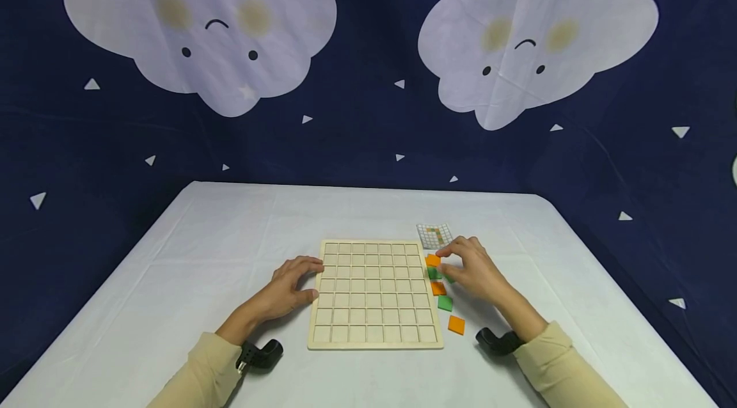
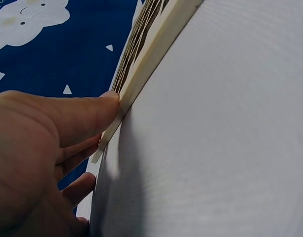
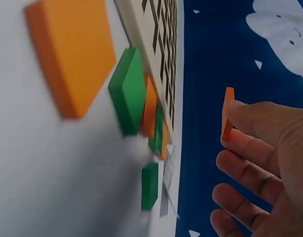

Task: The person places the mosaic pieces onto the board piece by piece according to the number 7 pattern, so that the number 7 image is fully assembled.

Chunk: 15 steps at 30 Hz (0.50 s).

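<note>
A light wooden board [image 1: 374, 315] with a grid of square recesses lies flat on the white table. My left hand [image 1: 288, 286] rests at its left edge, the thumb [image 2: 104, 111] touching the side of the frame. Above the table at the board's right side, my right hand [image 1: 475, 270] pinches a thin orange square tile [image 3: 227, 113] between thumb and index finger. The other fingers are loosely bent. Below this hand lie green tiles [image 3: 129, 94] and orange tiles [image 3: 74, 54], strung along the board's right edge.
A small pattern card [image 1: 432, 235] with a printed grid and coloured squares lies past the board's top right corner. One orange tile [image 1: 456, 325] sits apart, nearest the person. A dark blue curtain [image 1: 368, 139] with clouds hangs behind the table.
</note>
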{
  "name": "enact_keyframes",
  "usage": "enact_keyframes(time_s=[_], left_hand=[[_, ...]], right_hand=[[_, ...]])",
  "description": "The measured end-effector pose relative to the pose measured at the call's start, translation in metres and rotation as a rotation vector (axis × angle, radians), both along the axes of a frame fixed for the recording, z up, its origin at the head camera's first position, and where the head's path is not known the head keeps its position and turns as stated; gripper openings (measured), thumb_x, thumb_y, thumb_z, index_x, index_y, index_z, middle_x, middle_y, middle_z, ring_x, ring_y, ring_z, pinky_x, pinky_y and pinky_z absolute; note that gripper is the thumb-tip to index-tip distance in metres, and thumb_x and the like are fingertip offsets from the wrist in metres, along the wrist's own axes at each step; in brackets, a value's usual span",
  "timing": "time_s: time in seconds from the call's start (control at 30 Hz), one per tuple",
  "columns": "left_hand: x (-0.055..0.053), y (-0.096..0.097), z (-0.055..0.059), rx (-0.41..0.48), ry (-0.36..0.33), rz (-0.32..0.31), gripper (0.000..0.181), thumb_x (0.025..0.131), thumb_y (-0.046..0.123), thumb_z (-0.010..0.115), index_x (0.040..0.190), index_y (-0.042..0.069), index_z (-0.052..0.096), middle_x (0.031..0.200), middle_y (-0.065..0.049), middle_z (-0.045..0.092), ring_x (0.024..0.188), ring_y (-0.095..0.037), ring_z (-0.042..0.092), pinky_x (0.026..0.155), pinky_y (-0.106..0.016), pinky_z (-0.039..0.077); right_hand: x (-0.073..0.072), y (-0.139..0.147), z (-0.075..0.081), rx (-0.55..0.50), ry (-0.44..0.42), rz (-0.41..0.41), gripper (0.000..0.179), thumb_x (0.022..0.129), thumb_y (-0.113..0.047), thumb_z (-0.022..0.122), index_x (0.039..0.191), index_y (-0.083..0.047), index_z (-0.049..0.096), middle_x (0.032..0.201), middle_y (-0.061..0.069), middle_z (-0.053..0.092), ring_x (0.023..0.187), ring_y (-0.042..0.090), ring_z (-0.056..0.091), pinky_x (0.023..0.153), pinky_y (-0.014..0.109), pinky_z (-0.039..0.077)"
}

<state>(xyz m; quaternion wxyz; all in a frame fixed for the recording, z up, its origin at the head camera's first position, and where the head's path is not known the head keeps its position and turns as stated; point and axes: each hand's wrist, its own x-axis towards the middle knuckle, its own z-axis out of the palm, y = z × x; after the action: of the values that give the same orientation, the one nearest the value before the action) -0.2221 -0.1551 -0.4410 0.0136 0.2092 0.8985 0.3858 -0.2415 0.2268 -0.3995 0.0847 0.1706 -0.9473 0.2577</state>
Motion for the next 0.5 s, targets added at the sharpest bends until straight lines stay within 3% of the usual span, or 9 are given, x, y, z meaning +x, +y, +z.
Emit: enact_keyframes(time_s=[0.5], left_hand=[[0.0,0.001,0.001,0.0,0.007,-0.003,0.042,0.083,0.011,0.068,0.124,0.007,0.057,0.139,-0.01,0.048,0.133,-0.036,0.035,0.108,-0.059,0.016]], right_hand=[[-0.002,-0.028,0.002,-0.016,-0.015,0.066,0.018,0.083,-0.022,0.071,0.1,-0.016,0.07,0.103,-0.001,0.061,0.097,0.019,0.044,0.08,0.034,0.037]])
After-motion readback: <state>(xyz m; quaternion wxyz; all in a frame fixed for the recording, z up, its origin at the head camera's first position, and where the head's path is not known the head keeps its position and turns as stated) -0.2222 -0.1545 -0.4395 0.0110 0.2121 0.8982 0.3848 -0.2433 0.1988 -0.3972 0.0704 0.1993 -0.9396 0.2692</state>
